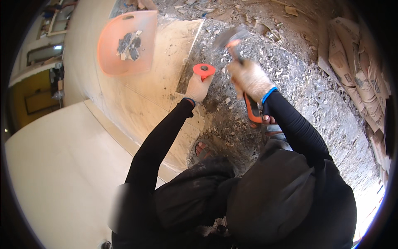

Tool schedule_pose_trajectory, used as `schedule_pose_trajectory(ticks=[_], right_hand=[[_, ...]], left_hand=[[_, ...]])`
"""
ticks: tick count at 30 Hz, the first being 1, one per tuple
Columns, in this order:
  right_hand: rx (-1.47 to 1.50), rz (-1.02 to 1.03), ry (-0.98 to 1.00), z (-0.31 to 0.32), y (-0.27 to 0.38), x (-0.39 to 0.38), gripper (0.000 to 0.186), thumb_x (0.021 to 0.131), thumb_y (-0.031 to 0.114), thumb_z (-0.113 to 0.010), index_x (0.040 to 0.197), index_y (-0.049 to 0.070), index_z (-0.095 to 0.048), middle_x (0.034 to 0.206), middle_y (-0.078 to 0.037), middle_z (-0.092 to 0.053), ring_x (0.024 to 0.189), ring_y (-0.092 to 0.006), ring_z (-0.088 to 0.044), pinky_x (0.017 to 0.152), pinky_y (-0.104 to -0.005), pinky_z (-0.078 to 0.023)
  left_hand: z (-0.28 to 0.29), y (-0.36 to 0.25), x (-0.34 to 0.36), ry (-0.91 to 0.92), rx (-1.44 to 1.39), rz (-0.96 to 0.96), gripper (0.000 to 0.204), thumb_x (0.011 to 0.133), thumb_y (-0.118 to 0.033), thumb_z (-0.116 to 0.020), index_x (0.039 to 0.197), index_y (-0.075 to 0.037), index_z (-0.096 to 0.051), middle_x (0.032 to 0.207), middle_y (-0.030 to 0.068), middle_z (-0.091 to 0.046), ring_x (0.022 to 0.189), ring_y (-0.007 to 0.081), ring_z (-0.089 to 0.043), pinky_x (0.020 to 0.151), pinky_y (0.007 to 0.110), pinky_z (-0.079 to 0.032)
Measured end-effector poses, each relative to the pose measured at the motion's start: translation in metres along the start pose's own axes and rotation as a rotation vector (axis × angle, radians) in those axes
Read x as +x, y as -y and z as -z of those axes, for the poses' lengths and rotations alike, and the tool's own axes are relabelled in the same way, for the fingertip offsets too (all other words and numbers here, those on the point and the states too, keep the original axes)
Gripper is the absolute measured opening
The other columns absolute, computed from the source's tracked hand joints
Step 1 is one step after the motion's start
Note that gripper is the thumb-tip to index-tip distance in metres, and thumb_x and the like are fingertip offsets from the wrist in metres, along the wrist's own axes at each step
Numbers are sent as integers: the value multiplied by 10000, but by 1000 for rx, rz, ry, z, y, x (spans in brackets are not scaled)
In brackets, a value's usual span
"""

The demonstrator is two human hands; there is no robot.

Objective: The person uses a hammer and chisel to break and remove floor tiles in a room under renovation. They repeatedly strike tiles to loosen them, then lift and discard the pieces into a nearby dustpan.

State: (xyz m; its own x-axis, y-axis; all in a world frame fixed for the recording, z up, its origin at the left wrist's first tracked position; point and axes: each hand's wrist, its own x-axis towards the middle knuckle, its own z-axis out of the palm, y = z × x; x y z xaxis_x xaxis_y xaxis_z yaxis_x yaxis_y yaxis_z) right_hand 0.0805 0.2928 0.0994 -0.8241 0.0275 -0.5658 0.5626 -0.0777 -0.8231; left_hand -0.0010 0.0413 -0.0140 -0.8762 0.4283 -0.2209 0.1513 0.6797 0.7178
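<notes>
You are crouched over a floor (315, 95) covered in grey rubble and chipped mortar, with smooth pale tiles (62, 166) running off on your left side. A broken-edged tile (166, 62) lies ahead of you, its right border meeting the rubble. Flattened paper sacks (352, 62) lie piled along the right edge of the floor. On the pale surface up ahead to your left sits an orange dustpan (124, 41) with a few dark grey fragments in it.

Your right hand (248, 79), in a dusty work glove, is closed tight around the handle of a hammer (242, 70); the black and orange grip sticks out below your wrist, and the head, raised above the fist, is blurred, so its exact shape is hard to make out. Your left hand (198, 88) is wrapped around the shaft of a chisel (204, 70), just under its round orange hand guard, with the chisel standing near the edge of the broken tile where it meets the rubble. The two hands are near each other, the hammer head up and to the right of the guard. One sandalled foot (202, 148) shows below, between your arms, on the rubble.
</notes>
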Motion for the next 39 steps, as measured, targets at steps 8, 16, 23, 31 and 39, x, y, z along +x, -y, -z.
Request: schedule_pose_trajectory(ticks=[8, 16, 23, 31, 39], right_hand=[[92, 47, 156, 26, 34, 20, 362, 1026, 322, -675, 872, 7, -583, 660, -27, -556, 479, -125, -561, 451, -335, -531], [-447, 39, 416, 16, 12, 26, 427, 997, 326, -646, 963, -98, -675, 658, -175, -668, 556, -288, -724, 544, -431, -614], [-142, 228, -16, 38, 32, 45, 403, 1025, 323, -635, 926, -67, -603, 701, -78, -607, 469, -180, -603, 431, -363, -555], [-491, 72, 418, 21, 5, 34, 398, 1024, 299, -644, 942, -89, -610, 696, -82, -619, 462, -191, -613, 422, -389, -551], [-236, 109, 179, 6, -7, 29, 380, 1005, 314, -657, 906, -50, -611, 683, -82, -608, 457, -178, -581, 428, -393, -567]], left_hand=[[-1, 4, -2, 10, -62, -25, 350, 1046, -209, -719, 1333, -18, -664, 1180, 92, -731, 1060, 194, -684, 951, 361, -532], [-9, -4, -8, -12, -44, -88, 316, 1049, -206, -704, 1312, -32, -693, 1201, 150, -734, 1102, 273, -702, 974, 394, -529], [-7, 0, -2, 96, 28, -4, 301, 1055, -224, -692, 1299, -49, -719, 1206, 174, -737, 1102, 313, -707, 973, 416, -533], [-15, 2, -4, 95, 11, -42, 328, 1060, -243, -699, 1315, -35, -693, 1243, 180, -720, 1117, 319, -698, 990, 416, -527], [-9, -4, -3, 106, 31, -44, 343, 1058, -230, -707, 1328, -20, -673, 1244, 160, -722, 1117, 293, -692, 992, 404, -526]])
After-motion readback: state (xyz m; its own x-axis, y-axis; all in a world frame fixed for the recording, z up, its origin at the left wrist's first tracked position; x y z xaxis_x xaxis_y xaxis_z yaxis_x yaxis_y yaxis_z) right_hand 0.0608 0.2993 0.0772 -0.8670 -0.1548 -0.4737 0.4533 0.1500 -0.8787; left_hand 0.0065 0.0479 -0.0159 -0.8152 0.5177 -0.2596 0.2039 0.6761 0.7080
